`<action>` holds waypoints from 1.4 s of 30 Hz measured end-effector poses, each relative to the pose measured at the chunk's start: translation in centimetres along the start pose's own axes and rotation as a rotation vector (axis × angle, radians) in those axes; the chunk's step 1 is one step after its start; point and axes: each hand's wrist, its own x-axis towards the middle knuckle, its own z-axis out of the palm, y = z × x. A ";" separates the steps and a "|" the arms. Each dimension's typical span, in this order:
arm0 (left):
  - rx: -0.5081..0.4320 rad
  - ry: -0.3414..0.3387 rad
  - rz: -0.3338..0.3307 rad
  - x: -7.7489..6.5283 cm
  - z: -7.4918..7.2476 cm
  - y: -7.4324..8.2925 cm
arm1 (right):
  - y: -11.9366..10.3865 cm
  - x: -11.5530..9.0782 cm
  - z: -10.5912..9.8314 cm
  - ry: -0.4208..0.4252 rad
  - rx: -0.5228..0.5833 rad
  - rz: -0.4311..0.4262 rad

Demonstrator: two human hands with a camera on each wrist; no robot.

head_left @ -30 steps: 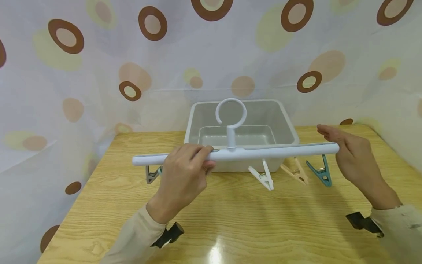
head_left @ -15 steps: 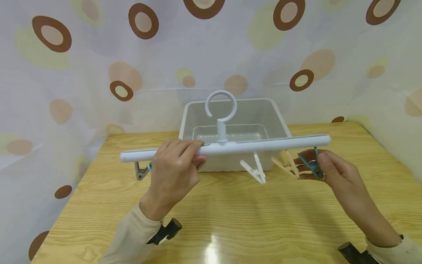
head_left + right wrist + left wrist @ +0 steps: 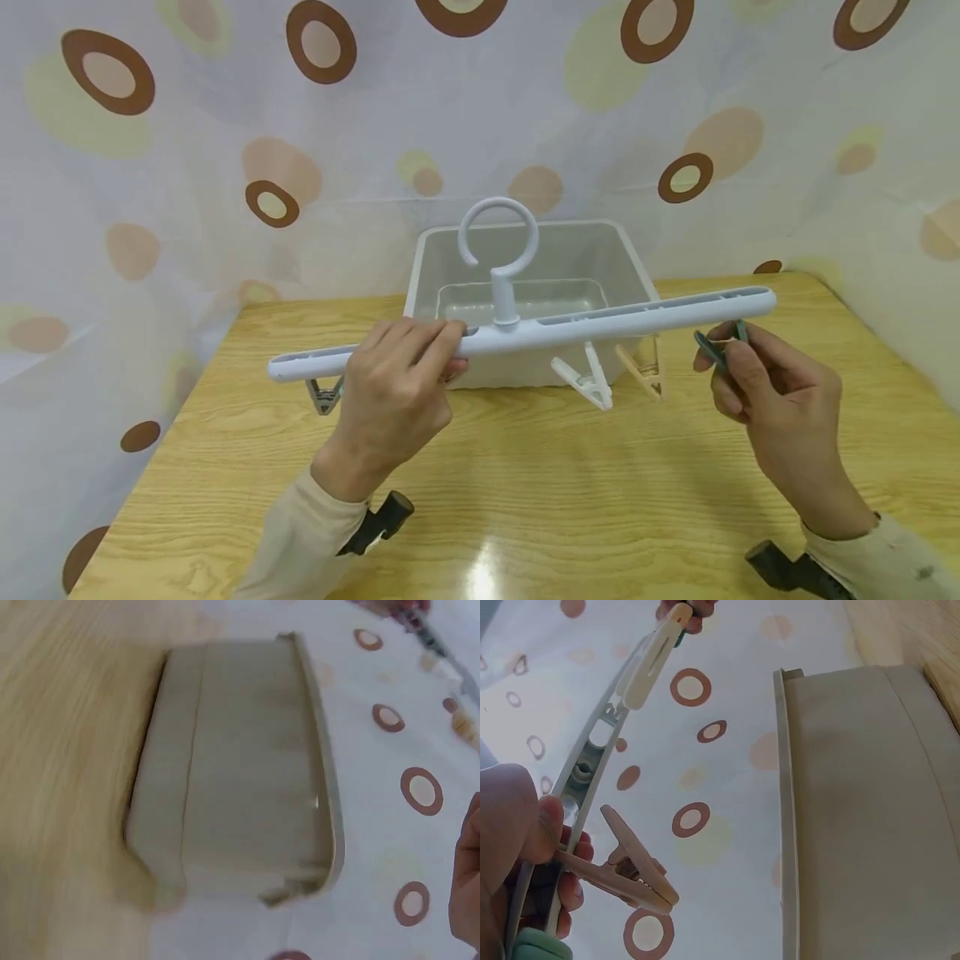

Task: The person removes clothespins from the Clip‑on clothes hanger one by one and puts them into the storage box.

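My left hand (image 3: 401,392) grips a pale hanger bar (image 3: 615,321) just left of its round hook (image 3: 498,237). The bar is held above the table, its right end tilted up. From it hang a grey clip (image 3: 324,395), a white clip (image 3: 588,379) and a peach clip (image 3: 647,371). The left wrist view has a pinkish clip (image 3: 622,870) by the left thumb and a bit of a teal clip (image 3: 540,945). Below the bar's right end, my right hand (image 3: 787,400) pinches another teal clip (image 3: 711,352) between thumb and fingers, its lower part hidden.
Behind the bar a grey plastic tub (image 3: 645,267) stands at the back of the wooden table (image 3: 562,500). A white curtain (image 3: 405,100) with brown rings and pale spots rises behind the table and at both sides.
My right hand has gone from beside the bar's end to the rightmost teal clip, which has come off the bar. The bar's right end has tipped up; my left hand keeps its grip.
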 end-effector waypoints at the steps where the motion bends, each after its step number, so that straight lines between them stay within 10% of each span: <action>1: 0.000 0.001 -0.002 0.0 -0.1 0.1 | 0.1 0.1 0.1 0.035 -0.114 -0.089; 5: -0.009 0.007 -0.020 0.2 -0.6 0.5 | 0.7 0.6 0.7 0.229 -0.543 -0.431; 8: -0.020 0.021 -0.026 0.3 -0.6 0.9 | 0.8 0.7 1.2 0.343 -0.685 -0.526; 16: -0.017 0.014 0.001 0.1 0.0 1.8 | 0.2 0.1 1.6 0.374 -0.531 -0.385; 23: -0.028 -0.033 -0.015 0.3 -0.1 1.3 | 0.5 1.0 1.1 0.446 -0.747 -0.538; 42: -0.037 -0.065 -0.065 -0.2 0.2 1.1 | 0.2 -1.0 0.8 0.355 -0.731 -0.353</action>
